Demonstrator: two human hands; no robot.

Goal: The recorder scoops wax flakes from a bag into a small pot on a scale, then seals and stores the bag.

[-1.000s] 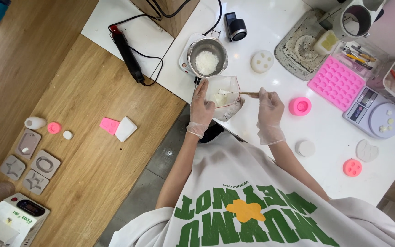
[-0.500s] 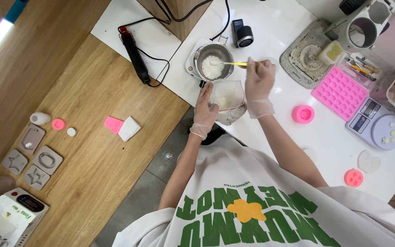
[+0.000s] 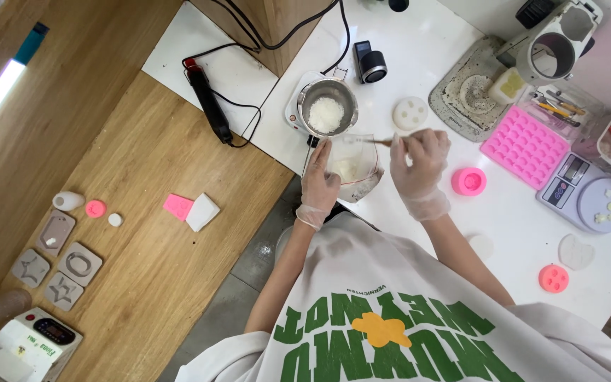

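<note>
Thin, see-through disposable gloves cover the left hand [image 3: 319, 185] and the right hand [image 3: 419, 164], each bunching into a crinkled cuff at the wrist. Forearms are bare below that. A loose white short-sleeved shirt fills the lower view, printed with bold green lettering around a yellow flower shape.

Both gloved hands reach forward, left hand [image 3: 319, 180] cupped, right hand [image 3: 421, 161] pinching.

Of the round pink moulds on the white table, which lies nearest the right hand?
The round pink mould just beside the right hand; the other round pink mould lies far off, near the table's front edge.
</note>
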